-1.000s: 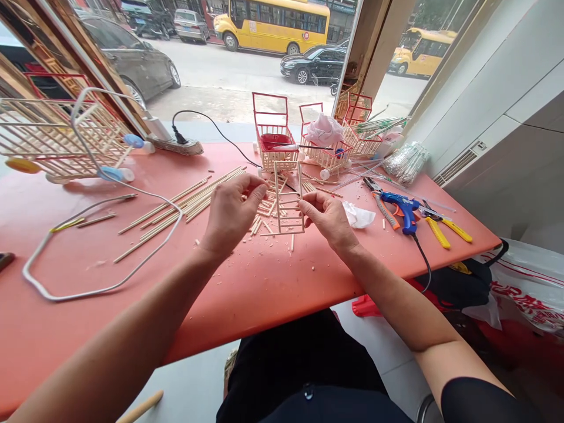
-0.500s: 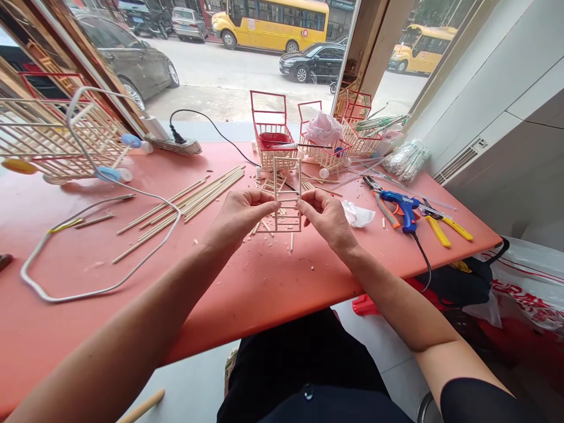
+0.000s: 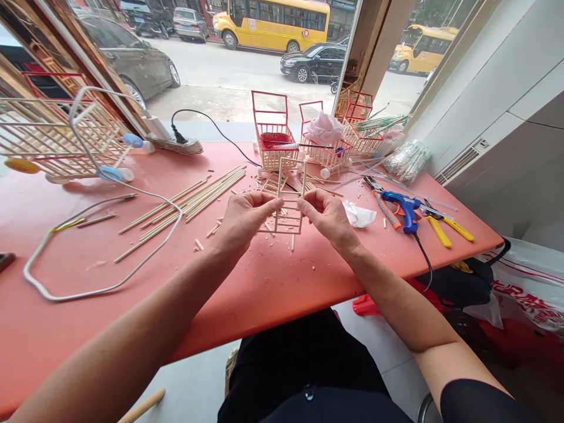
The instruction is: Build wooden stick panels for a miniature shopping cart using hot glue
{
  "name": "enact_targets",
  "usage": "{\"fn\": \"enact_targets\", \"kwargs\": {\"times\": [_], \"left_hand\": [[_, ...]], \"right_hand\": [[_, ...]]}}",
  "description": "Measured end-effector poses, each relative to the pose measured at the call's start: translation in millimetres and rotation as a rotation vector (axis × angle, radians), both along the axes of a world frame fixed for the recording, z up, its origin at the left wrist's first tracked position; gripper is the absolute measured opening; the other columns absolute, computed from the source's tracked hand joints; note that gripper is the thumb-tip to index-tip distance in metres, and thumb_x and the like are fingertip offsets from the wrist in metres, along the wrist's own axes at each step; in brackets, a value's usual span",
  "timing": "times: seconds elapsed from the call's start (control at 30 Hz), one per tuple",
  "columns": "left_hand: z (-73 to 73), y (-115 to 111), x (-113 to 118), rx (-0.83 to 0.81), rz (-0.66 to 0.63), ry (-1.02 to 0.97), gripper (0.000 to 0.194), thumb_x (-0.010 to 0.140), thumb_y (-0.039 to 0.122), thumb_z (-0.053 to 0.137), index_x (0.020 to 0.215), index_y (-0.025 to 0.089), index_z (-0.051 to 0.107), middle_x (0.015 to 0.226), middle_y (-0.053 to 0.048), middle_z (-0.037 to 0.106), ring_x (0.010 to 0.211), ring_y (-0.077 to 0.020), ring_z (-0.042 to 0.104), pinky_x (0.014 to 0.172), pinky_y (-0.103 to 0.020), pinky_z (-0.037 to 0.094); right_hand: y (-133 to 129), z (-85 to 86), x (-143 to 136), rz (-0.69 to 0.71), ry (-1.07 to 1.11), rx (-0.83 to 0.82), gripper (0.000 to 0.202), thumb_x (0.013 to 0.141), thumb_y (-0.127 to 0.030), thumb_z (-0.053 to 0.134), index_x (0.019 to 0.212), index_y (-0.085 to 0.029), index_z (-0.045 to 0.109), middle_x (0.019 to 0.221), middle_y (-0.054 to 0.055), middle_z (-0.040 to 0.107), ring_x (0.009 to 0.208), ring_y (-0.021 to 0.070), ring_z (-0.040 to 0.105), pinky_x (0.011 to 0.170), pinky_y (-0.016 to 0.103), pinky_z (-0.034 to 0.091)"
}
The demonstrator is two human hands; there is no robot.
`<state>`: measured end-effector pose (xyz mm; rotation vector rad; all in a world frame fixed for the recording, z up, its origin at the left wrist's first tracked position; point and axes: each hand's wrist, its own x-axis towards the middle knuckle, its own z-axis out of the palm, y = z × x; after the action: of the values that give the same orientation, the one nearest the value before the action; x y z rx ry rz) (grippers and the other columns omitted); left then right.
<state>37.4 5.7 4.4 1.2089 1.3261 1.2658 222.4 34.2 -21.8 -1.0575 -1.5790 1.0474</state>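
At the bottom of the frame lies a dark, smooth cloth garment on the person's lap (image 3: 304, 364). Above it spreads the table (image 3: 247, 288), its matt salmon-red top dusted with pale crumbs.

Near the middle of the frame, the left hand (image 3: 249, 220) pinches one side of a small wooden frame (image 3: 289, 208) between thumb and forefinger; the right hand (image 3: 328, 218) pinches the opposite side the same way. The frame is ladder-shaped, made of thin, round, pale sticks: two parallel rails joined by several short rungs low down. Its long axis runs up and down the picture, leaning slightly right at the top; the bare rail ends point up towards the window, and the lowest rung sticks out leftwards.

Left of centre, long straight sticks (image 3: 205, 197) lie slantwise, rising to the right. A grey-white cable (image 3: 81, 295) loops stiffly at left. Right of centre sit crumpled white film (image 3: 359, 215), a blue plastic glue gun (image 3: 409, 212) and yellow-handled pliers (image 3: 439, 234).

Beyond, at upper centre, stands a slatted stick cart (image 3: 278, 160) with a red-edged handle; a larger cart (image 3: 66, 141) fills the upper left. Through the glass, a yellow bus (image 3: 282, 19) shows at the top.
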Motion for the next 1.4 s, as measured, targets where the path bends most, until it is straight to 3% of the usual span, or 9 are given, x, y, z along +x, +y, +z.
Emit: {"fn": "enact_targets", "kwargs": {"times": [0.13, 0.33, 0.63, 0.73, 0.9, 1.4], "left_hand": [[-1.4, 0, 0, 0.002, -0.043, -0.013, 0.032, 0.062, 0.045, 0.09, 0.068, 0.016, 0.077, 0.057, 0.001, 0.059, 0.056, -0.0105, 0.042, 0.058, -0.028, 0.032], [-7.1, 4, 0, -0.038, -0.08, -0.13, 0.04, 0.054, 0.047, 0.096, 0.072, 0.016, 0.079, 0.063, -0.001, 0.065, 0.058, -0.0098, 0.043, 0.058, -0.027, 0.033], [-8.5, 5, 0, -0.074, -0.046, -0.165, 0.037, 0.052, 0.043, 0.096, 0.07, 0.016, 0.08, 0.067, -0.003, 0.068, 0.06, -0.0099, 0.047, 0.059, -0.026, 0.036], [-12.7, 5, 1, -0.055, -0.064, -0.158, 0.034, 0.054, 0.042, 0.096, 0.069, 0.016, 0.08, 0.064, -0.002, 0.066, 0.059, -0.0097, 0.047, 0.059, -0.026, 0.036], [-20.6, 5, 3, -0.03, -0.108, -0.128, 0.033, 0.062, 0.044, 0.094, 0.075, 0.016, 0.083, 0.069, -0.003, 0.071, 0.06, -0.0099, 0.048, 0.059, -0.026, 0.035], [-17.6, -1, 9, -0.045, -0.132, -0.148, 0.04, 0.06, 0.049, 0.094, 0.074, 0.014, 0.08, 0.066, -0.001, 0.065, 0.06, -0.0093, 0.046, 0.059, -0.025, 0.035]], "right_hand": [[0, 0.5, 1, -0.016, 0.009, -0.004, 0.049, 0.077, -0.066, 0.081, 0.08, -0.022, 0.058, 0.074, -0.002, 0.058, 0.069, 0.0137, 0.053, 0.061, 0.028, 0.044], [0, 0.4, 1, -0.026, 0.063, 0.001, 0.048, 0.079, -0.065, 0.08, 0.08, -0.022, 0.059, 0.074, -0.002, 0.058, 0.069, 0.0134, 0.053, 0.066, 0.028, 0.045], [4, 2.7, 3, 0.061, 0.017, -0.058, 0.049, 0.077, -0.065, 0.082, 0.083, -0.022, 0.059, 0.078, -0.003, 0.058, 0.074, 0.0133, 0.054, 0.069, 0.028, 0.045], [5, 4.3, 4, 0.09, 0.013, -0.098, 0.051, 0.077, -0.067, 0.081, 0.086, -0.021, 0.062, 0.078, -0.002, 0.06, 0.073, 0.0131, 0.055, 0.065, 0.027, 0.043], [5, 1.7, 3, 0.106, 0.019, -0.12, 0.052, 0.073, -0.068, 0.084, 0.085, -0.02, 0.069, 0.083, 0.001, 0.069, 0.08, 0.0154, 0.062, 0.077, 0.029, 0.049], [4, -3.1, 1, 0.089, 0.07, -0.108, 0.049, 0.07, -0.063, 0.088, 0.084, -0.02, 0.07, 0.085, 0.003, 0.074, 0.088, 0.019, 0.07, 0.086, 0.033, 0.054]]}}
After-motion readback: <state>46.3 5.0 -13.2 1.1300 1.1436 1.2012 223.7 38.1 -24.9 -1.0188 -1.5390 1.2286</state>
